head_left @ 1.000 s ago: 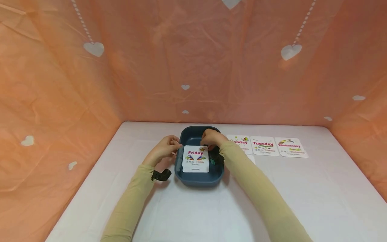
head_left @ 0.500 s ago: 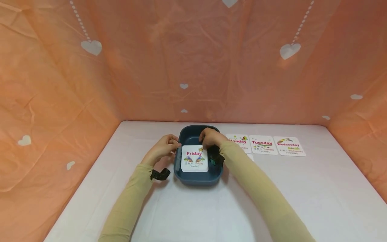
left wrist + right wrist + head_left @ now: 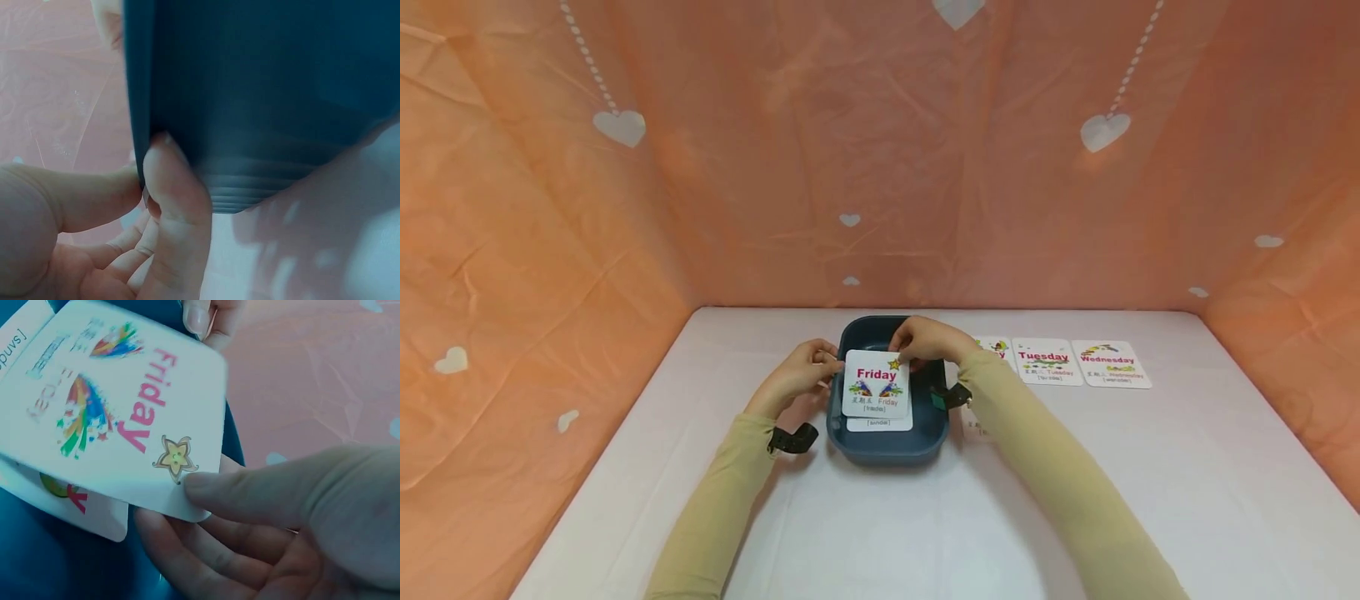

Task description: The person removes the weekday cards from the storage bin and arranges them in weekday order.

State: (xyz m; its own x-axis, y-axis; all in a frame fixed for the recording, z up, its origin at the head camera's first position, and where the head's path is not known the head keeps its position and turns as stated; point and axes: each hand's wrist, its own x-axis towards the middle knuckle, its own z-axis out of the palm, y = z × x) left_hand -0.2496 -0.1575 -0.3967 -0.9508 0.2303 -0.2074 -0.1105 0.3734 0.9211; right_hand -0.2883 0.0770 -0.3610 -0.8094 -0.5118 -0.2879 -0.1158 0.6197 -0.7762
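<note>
My right hand [image 3: 931,340] pinches the Friday card [image 3: 876,385] by its upper right corner, thumb on the printed face and fingers beneath. The card is raised and tilted over the dark blue plastic box [image 3: 887,455]. Another white card [image 3: 880,425] lies under it in the box, mostly covered; part of its print also shows in the right wrist view. With thumb and index finger, my left hand [image 3: 796,379] grips the box's left rim; the left wrist view shows this rim [image 3: 139,94] between the thumb and finger.
Right of the box, the Tuesday card [image 3: 1047,363] and Wednesday card [image 3: 1111,365] lie in a row on the white table [image 3: 865,533], beside a card partly hidden [image 3: 996,346]. My right sleeve covers most of another card [image 3: 976,423]. An orange cloth [image 3: 910,183] with hearts stands behind.
The Friday card has come up off the card below, whose lower edge now shows. My right hand has risen slightly with it. The left hand keeps its grip on the box rim.
</note>
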